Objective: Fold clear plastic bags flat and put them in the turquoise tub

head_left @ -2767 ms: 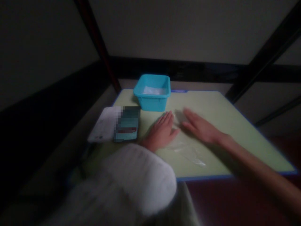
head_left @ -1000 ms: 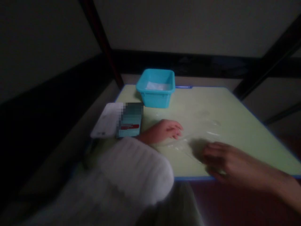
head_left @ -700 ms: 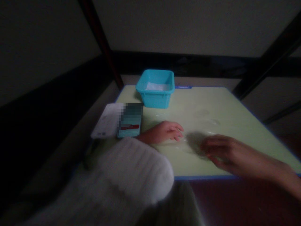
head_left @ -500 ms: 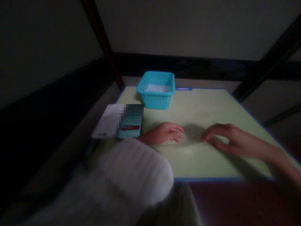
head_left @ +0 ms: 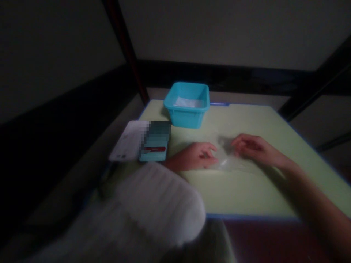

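Note:
A thin, clear plastic sheet or bag (head_left: 225, 163) lies on the pale green tabletop between my hands, showing mostly as faint glints. My left hand (head_left: 199, 156) rests low over its left side, thumb and fingers apart, the fingertips touching or very near the plastic. On the other side my right hand (head_left: 251, 147) is raised slightly, its fingers curled and pinched at the plastic's right part. The exact contact of the right fingertips is blurred.
A turquoise basket (head_left: 188, 118) with white paper (head_left: 188, 102) inside stands at the back. Left of my left hand are a white flat object (head_left: 127, 142) and a teal box or book (head_left: 157, 138) bearing a red-handled item (head_left: 155, 149). The table (head_left: 246, 197) has a blue edge.
My right hand has moved slightly up and away, its fingers curling more. My left thumb and fingers have spread apart. The plastic between them shows more clearly, and the view has shifted slightly.

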`<state>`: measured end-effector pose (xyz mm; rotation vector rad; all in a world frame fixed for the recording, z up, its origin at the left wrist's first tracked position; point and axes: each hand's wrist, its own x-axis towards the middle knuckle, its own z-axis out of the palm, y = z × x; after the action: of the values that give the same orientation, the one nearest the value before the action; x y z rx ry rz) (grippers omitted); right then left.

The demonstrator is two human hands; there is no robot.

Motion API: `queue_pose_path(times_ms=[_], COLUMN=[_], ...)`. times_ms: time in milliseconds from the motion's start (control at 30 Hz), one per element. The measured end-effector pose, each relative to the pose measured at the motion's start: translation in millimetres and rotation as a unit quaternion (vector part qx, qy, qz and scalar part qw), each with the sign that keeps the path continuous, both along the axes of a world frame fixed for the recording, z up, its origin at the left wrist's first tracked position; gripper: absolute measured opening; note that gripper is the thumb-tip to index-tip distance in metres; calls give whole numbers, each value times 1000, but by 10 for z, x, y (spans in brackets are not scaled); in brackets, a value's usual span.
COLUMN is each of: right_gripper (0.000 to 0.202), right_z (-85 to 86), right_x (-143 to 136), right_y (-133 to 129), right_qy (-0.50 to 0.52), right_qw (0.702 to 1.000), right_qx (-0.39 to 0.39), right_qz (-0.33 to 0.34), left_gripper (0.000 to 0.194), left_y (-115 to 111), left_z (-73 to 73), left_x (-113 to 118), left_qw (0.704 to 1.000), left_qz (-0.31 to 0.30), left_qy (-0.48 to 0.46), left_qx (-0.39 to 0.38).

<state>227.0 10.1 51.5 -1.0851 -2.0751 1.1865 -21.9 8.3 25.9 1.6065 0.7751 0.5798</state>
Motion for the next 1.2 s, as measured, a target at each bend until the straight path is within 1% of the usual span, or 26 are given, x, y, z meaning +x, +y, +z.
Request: queue_pose_path(times_ms=[133, 367, 500, 667, 900, 1067, 1200], right_gripper=[28, 26, 30, 33, 35, 35, 35], right_z=[-15, -77, -66, -53, -57, -59, -57], right_x=[-16, -21, -15, 7, 5, 5, 2], right_y=[-10, -11, -16, -25, -33, -30, -32], right_qy=[-8, -73, -100, -119, -118, -109, -115], right_qw=[999, 994, 990, 986, 988, 989, 988], right_qx=[23, 58, 66, 75, 50, 47, 59], right_qz=[-24, -63, -71, -87, -87, -88, -87], left_gripper=[33, 37, 39, 45, 43, 38, 37], left_y=[-3, -1, -4, 2, 0, 1, 1], left_z=[-17, -27, -12, -19, -25, -39, -49], left_x=[-16, -32, -34, -38, -45, -39, -30], left_qw=[1000, 999, 998, 996, 995, 996, 997], left_qz=[3, 18, 31, 31, 36, 25, 23], left_qy=[1, 24, 42, 52, 63, 55, 53], left_qx=[4, 29, 47, 59, 62, 59, 55])
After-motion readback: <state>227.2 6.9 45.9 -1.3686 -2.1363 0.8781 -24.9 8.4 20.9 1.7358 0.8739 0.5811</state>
